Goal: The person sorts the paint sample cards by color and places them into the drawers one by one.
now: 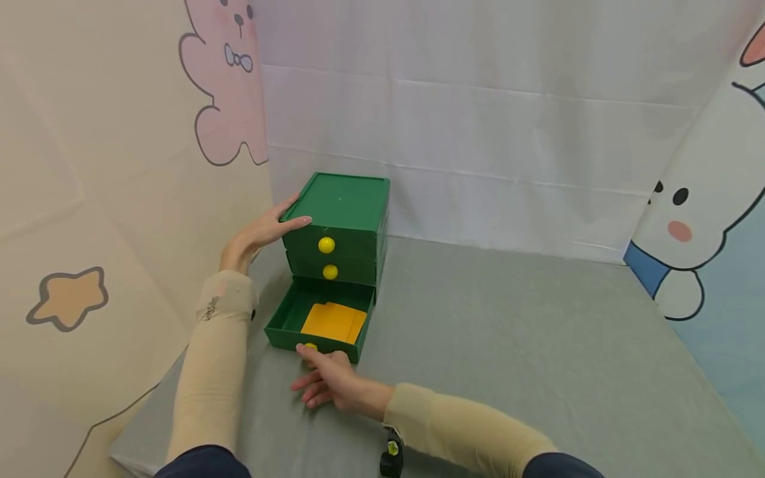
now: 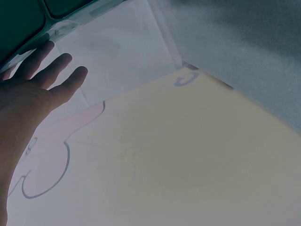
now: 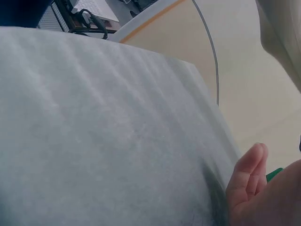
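A small green drawer cabinet [image 1: 349, 199] stands on the grey-covered table, its yellow knobs [image 1: 326, 245] facing me. Its bottom drawer [image 1: 281, 325] is pulled out, with flat yellow-orange pieces [image 1: 329, 321] lying inside. My left hand [image 1: 263, 232] rests on the cabinet's upper left edge, thumb over the top front; in the left wrist view its fingers [image 2: 61, 66] spread along the green side. At the bottom drawer's front is my right hand [image 1: 331, 380], thumb right at the lowest knob [image 1: 311, 346], which it partly hides. The other fingers spread loosely below.
Printed curtains [image 1: 131, 186] hang at the left and behind the cabinet. The grey table [image 1: 508, 345] extends to the right. A small black device [image 1: 392, 455] is under the right sleeve. Beyond the table edge, the right wrist view shows a keyboard [image 3: 96, 9] and cables.
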`<state>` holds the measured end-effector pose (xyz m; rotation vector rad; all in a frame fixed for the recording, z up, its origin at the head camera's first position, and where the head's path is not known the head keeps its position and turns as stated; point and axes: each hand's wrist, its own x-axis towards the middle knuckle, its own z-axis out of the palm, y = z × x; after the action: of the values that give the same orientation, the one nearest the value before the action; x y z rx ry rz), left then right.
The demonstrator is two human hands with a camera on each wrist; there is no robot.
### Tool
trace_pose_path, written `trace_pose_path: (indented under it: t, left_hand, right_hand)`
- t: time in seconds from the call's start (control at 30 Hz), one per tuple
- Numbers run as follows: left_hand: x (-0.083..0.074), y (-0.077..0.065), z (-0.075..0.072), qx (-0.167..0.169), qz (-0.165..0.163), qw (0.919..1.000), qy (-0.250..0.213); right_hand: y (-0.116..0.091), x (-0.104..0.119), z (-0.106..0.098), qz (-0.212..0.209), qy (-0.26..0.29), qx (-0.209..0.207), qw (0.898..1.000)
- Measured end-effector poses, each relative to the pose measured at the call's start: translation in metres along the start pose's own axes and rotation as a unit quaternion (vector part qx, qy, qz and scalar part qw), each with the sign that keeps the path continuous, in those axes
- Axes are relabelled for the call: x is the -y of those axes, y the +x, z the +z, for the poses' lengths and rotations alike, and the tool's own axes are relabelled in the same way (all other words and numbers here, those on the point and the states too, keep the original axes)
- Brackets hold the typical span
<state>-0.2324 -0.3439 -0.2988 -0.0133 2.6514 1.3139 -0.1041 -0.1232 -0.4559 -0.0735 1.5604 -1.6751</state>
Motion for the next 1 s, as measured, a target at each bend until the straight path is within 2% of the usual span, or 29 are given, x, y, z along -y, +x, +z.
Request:
trace_pose_path:
  t: [0.1, 0.23, 0.43, 0.77, 1.0]
  left_hand:
    - [-0.004, -0.005, 0.001, 0.002, 0.003, 1.0000, 0.000]
    - [-0.003, -0.005, 0.001, 0.003, 0.008, 1.0000, -0.001]
    - [0.000, -0.002, 0.001, 0.002, 0.002, 0.9999, -0.010]
    - [0.001, 0.000, -0.001, -0.005, 0.017, 0.9998, -0.011]
    - [0.001, -0.002, 0.000, -0.004, 0.011, 0.9999, -0.003]
  right_hand:
    - [0.007, -0.003, 0.001, 0.006, 0.027, -0.019, 0.999]
    - [0.015, -0.005, 0.001, 0.014, 0.051, -0.021, 0.998]
    - [0.020, -0.007, 0.003, 0.017, 0.059, -0.020, 0.998]
    - [0.022, -0.005, 0.004, -0.042, -0.016, -0.060, 0.997]
    - [0.023, -0.005, 0.005, -0.073, -0.045, -0.086, 0.993]
